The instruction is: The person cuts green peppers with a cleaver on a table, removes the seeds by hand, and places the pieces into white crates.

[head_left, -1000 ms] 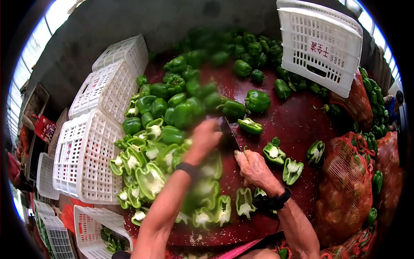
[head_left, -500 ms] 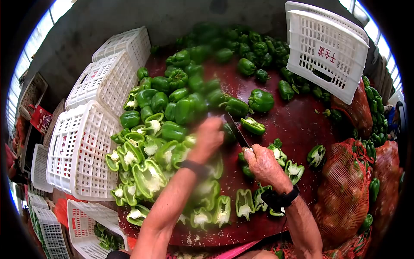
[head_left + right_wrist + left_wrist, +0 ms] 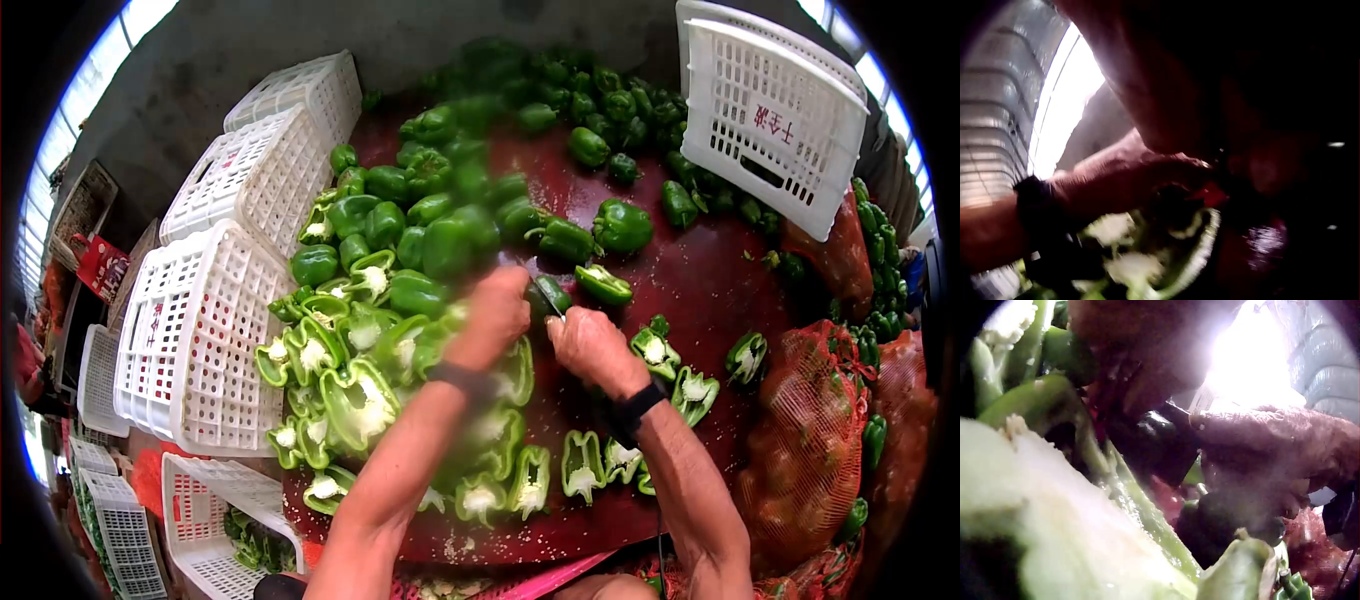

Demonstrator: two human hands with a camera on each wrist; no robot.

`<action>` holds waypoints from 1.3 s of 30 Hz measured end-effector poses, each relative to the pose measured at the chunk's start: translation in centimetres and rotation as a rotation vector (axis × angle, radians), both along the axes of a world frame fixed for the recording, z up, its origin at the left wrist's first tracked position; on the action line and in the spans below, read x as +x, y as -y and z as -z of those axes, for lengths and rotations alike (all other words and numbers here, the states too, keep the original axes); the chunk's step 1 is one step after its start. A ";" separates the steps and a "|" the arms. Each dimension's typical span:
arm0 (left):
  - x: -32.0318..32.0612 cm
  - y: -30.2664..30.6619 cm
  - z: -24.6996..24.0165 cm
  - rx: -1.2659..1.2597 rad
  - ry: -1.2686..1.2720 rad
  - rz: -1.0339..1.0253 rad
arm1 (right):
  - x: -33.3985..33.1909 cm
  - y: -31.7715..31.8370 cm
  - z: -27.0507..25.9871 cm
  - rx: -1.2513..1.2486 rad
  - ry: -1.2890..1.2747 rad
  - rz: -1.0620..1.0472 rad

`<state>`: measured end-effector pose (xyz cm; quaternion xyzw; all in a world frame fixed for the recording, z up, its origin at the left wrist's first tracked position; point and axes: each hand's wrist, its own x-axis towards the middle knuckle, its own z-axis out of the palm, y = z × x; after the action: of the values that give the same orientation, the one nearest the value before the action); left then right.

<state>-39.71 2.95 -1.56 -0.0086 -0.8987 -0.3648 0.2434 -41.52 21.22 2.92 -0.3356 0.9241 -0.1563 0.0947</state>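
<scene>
In the head view my right hand grips a knife, its blade angled down over a green bell pepper. My left hand holds that pepper from the left side, its fingers close to the blade. The left wrist view has the dark glossy pepper low under the fingers, much of it in shadow. Halved peppers with pale seed cores lie left of and below the left hand. Another cut half rests just beyond the knife, beside a whole pepper.
White plastic crates line the left side of the red work surface. Another white crate stands at the back right. Whole peppers pile up toward the back wall. A filled red mesh sack sits at the right.
The right hand has brought the knife left and down onto the pepper, closer to the left hand. Less of the blade shows now. The head view has shifted slightly.
</scene>
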 end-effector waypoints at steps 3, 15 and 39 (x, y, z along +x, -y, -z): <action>0.7 -0.4 -1.1 -0.010 -0.009 -0.002 | 1.8 0.3 -2.4 0.080 0.142 -0.002; 1.7 0.4 -4.7 -0.129 0.073 0.101 | 4.5 -9.8 -5.2 0.046 0.231 -0.157; 1.9 1.4 -5.2 -0.012 0.255 0.516 | 6.5 -10.3 -4.1 -0.424 0.466 0.331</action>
<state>-37.79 1.58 3.64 -0.1923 -0.8923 -0.4075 0.0274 -35.00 31.49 7.04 -0.1487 0.8667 -0.4301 0.2044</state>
